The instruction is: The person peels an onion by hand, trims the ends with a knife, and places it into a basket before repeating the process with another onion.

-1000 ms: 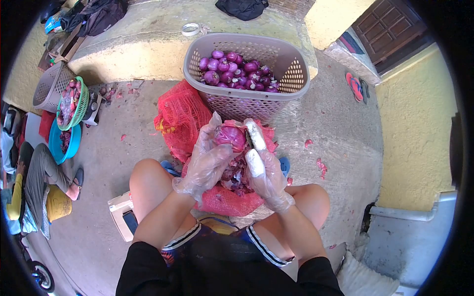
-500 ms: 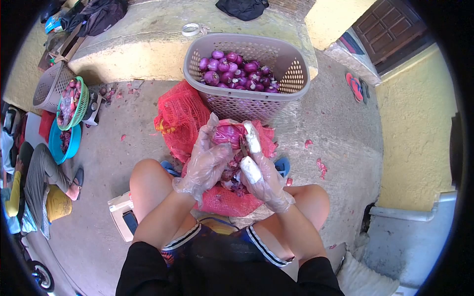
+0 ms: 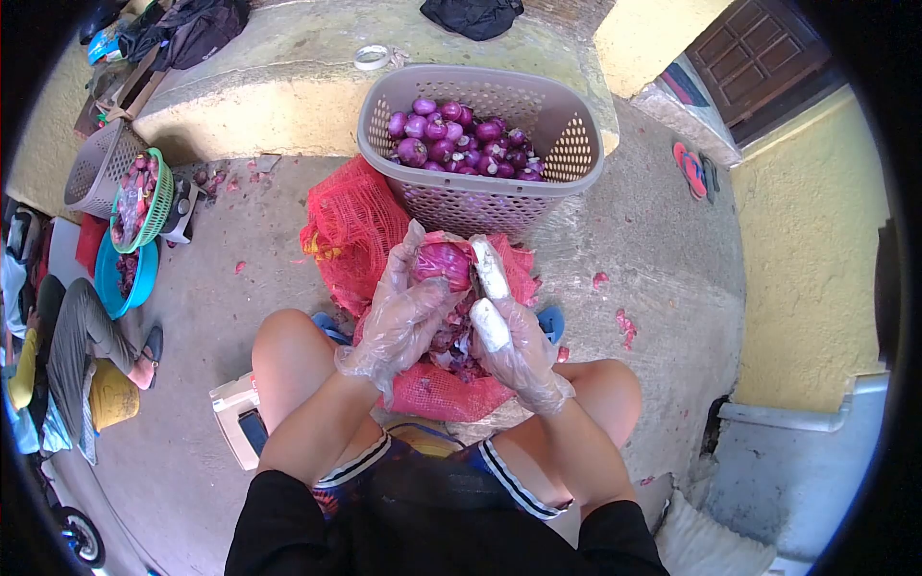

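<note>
A purple-red onion (image 3: 443, 264) is held in my left hand (image 3: 403, 312), which wears a clear plastic glove. Close on its right is my right hand (image 3: 514, 341), gloved too, with white wrapping on the thumb and index finger. The fingers of my right hand are bent together around something thin and dark, too small to make out. Below both hands lies an open red mesh sack (image 3: 447, 392) with onions and loose skins inside. Beyond the hands stands a grey-brown perforated basket (image 3: 480, 197) holding many purple onions (image 3: 461, 139).
Another red mesh sack (image 3: 355, 226) lies left of the basket. At the far left, a seated person (image 3: 82, 331) is near a green basket (image 3: 158, 206) and a blue basin (image 3: 142, 288). A box with a phone (image 3: 235, 422) lies beside my left knee. Slippers (image 3: 689, 168) rest at the right.
My right hand has shifted slightly, its wrapped thumb moving a little up and right. The onion in my left hand has turned slightly.
</note>
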`<state>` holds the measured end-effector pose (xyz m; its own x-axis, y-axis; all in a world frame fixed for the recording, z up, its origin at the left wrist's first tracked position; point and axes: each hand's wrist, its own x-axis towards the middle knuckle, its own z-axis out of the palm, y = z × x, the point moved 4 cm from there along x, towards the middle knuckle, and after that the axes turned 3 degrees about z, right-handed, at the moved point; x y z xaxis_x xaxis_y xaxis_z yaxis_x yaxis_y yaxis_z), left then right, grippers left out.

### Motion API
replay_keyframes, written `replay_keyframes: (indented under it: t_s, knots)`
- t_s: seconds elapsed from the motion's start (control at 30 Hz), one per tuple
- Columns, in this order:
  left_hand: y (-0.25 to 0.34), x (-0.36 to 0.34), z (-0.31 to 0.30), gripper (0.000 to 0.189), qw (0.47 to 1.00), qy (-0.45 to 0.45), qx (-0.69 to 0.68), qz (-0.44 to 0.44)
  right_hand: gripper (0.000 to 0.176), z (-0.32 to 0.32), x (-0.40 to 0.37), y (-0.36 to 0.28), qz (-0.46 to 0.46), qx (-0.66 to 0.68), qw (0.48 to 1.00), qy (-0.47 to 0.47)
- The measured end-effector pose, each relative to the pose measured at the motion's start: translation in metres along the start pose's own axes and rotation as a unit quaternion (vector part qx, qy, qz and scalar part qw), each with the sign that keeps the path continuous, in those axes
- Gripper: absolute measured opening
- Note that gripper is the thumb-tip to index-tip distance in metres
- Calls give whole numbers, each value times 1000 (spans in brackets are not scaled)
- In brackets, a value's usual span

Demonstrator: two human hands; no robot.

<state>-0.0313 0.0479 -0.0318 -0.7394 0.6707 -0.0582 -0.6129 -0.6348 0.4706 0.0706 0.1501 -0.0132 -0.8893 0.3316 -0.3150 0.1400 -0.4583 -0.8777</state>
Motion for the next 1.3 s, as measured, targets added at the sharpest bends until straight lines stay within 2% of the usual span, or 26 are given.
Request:
replay_keyframes:
  t_s: [0.07,0.17,0.2,0.27,0.37,0.5,0.57,0.6,0.67,0.73,0.77,0.83,0.87,0.93,1.0,1.1,1.2,1.3]
  knots:
    - [-1,0,-1,81,1000,1,1,0,22,-4,1,1,-49,-91,995,-3]
    - [2,1,1,79,1000,10,0,-18,35,-7,5,5,-86,-147,985,-9]
    - [3,1,5,76,1000,-2,-6,-20,38,5,0,-16,-122,-196,973,-4]
    - [6,1,13,70,999,-26,-19,-26,43,3,2,-21,-143,-172,975,4]
    - [8,0,16,69,996,-74,-18,-43,47,-25,14,-3,-120,-25,992,7]
    - [7,-1,16,71,998,-55,2,-13,58,5,2,-33,-109,12,993,-38]
    - [6,1,15,78,998,-56,4,0,64,15,-5,-43,-189,-202,956,-98]
    - [6,1,14,77,998,-56,7,-2,71,15,-7,-45,-172,-268,942,-109]
    - [6,1,14,76,998,-55,12,-9,71,12,-9,-42,-133,-289,944,-91]
    - [2,1,11,76,998,-57,29,-8,66,10,-8,-42,-163,-331,927,-67]
    - [1,1,10,76,998,-59,37,-7,61,10,-5,-42,-212,-362,906,-53]
    - [1,1,13,73,998,-61,12,1,49,5,0,-35,-229,-377,897,-27]
    - [0,1,14,71,998,-62,0,5,41,-1,2,-28,-198,-362,911,-15]
    - [-3,0,12,71,996,-39,78,32,30,1,0,-28,-152,-399,904,15]
    - [-4,-1,9,72,991,-11,127,35,23,7,-7,-36,-123,-501,855,51]
    - [-4,-3,3,73,990,16,139,19,42,5,-4,-31,-9,-546,838,1]
    - [-4,0,1,73,992,-2,123,25,42,1,-4,-28,-123,-514,849,12]
    - [-4,1,1,74,994,-12,107,26,27,-2,0,-23,-179,-441,879,42]
